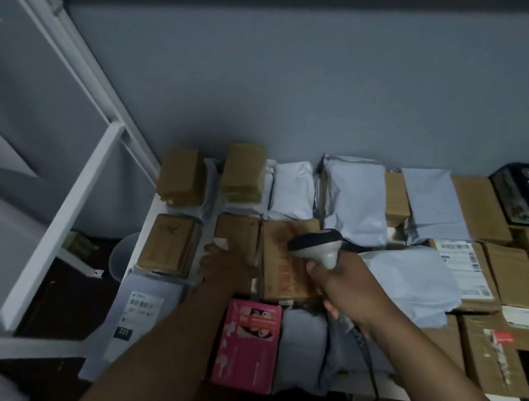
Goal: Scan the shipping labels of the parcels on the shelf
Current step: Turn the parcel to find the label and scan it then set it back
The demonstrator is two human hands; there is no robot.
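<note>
Both hands are reaching over the white shelf point(144, 232) of parcels. Right hand point(345, 291) is gripping the handle of a grey handheld barcode scanner point(317, 244), its black head pointing left over a brown cardboard box with red print point(286, 265). Left hand point(228, 264) is resting on a small brown cardboard parcel point(237, 235) just beyond it; whether its fingers are curling round the parcel cannot be told. Nearer than the left hand, a pink printed box point(246, 343) is lying flat. Grey plastic mailer bags point(355, 197) are lying beyond the right hand.
</note>
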